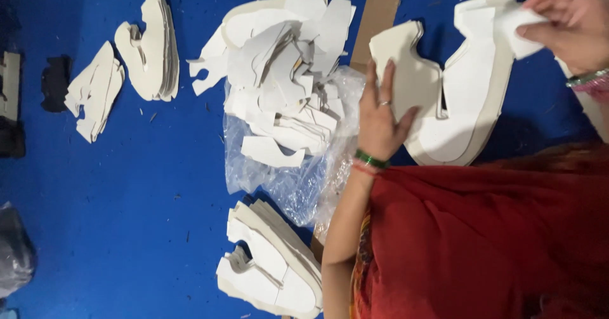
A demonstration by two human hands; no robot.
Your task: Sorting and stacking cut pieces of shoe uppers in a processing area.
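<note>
The right hand is cut off by the edge; a grey bag too.

A left hand lies flat on a cream curved cut piece on the blue surface. Up and right of that piece, a right hand pinches a white backing sheet at its end. Left of the piece sits a loose heap of white cutouts on a clear plastic bag; farther left, two small stacks.
</note>
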